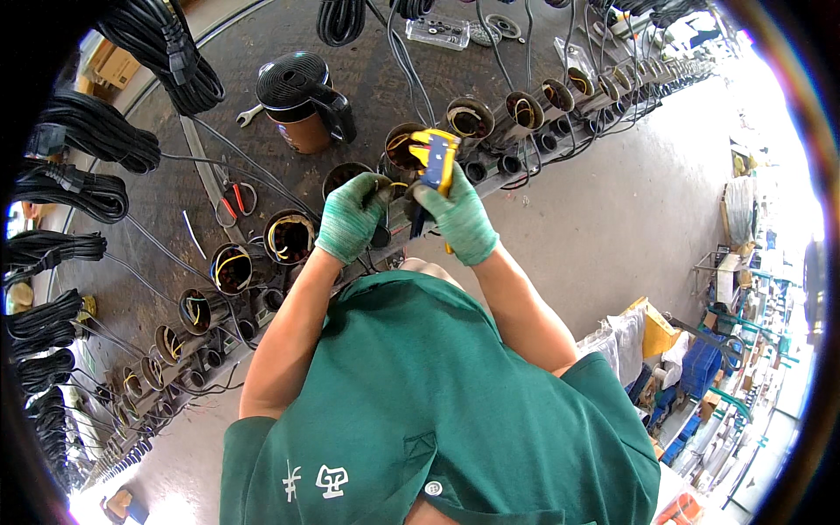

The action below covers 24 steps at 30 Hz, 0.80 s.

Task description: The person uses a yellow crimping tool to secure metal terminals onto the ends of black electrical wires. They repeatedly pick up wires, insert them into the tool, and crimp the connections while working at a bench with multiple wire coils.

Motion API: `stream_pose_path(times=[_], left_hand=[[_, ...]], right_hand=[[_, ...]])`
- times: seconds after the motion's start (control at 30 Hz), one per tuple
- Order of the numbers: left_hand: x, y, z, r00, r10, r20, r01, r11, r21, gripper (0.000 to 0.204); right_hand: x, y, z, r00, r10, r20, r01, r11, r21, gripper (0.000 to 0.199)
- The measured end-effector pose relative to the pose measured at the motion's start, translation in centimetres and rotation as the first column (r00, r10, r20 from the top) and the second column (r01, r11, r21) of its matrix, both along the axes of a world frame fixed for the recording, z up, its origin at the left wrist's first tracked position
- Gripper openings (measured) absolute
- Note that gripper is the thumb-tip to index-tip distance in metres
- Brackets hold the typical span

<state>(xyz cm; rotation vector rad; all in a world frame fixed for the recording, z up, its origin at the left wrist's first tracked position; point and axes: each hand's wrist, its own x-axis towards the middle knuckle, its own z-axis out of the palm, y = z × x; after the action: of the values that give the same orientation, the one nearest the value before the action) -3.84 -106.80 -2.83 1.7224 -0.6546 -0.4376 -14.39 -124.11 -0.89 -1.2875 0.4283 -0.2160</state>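
My right hand (462, 223), in a green knitted glove, is closed around a yellow and dark blue wire stripper (435, 162), held with its yellow end up. To its left my left hand (354, 216), gloved the same way, pinches at a thin wire (398, 185) that runs toward the tool; its end is hidden by the fingers. Both hands are over the near row of round metal housings. One open housing (343, 178) is just behind the left hand. Another housing (404, 144) stands behind the stripper and is partly covered by it.
The row of housings with yellow and white wires (290, 237) runs along the bench edge. On the dark bench (219, 79) are a brown mug with a black lid (302, 114), a wrench (249, 115) and red-handled scissors (229, 208). Bundled black cables (96, 131) hang around.
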Motion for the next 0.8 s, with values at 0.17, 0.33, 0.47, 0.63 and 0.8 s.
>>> stream_pose_path(times=[0.17, 0.33, 0.47, 0.63, 0.8], left_hand=[[-0.2, -0.3, -0.4, 0.989, 0.075, 0.126, -0.073, 0.997, -0.018, 0.013], [-0.2, -0.2, -0.1, 0.997, 0.044, 0.058, -0.043, 0.999, -0.015, 0.013], [-0.1, -0.1, 0.2, 0.999, 0.045, 0.018, -0.045, 0.999, 0.0, 0.012], [0.0, -0.1, -0.2, 0.994, 0.053, 0.097, -0.05, 0.998, -0.03, 0.011], [-0.1, -0.1, -0.2, 0.996, 0.052, 0.066, -0.05, 0.998, -0.038, 0.012]], right_hand=[[-3.4, -0.6, 1.1, 0.961, 0.195, -0.195, -0.117, 0.928, 0.355, 0.047], [-3.2, 0.5, 0.4, 0.965, 0.215, -0.149, -0.162, 0.938, 0.306, 0.048], [-2.5, 0.7, 0.9, 0.958, 0.25, -0.138, -0.207, 0.941, 0.267, 0.05], [-2.6, 0.3, 1.6, 0.956, 0.261, -0.137, -0.2, 0.916, 0.349, 0.048], [-2.8, 0.7, 1.8, 0.96, 0.216, -0.181, -0.128, 0.906, 0.404, 0.05]])
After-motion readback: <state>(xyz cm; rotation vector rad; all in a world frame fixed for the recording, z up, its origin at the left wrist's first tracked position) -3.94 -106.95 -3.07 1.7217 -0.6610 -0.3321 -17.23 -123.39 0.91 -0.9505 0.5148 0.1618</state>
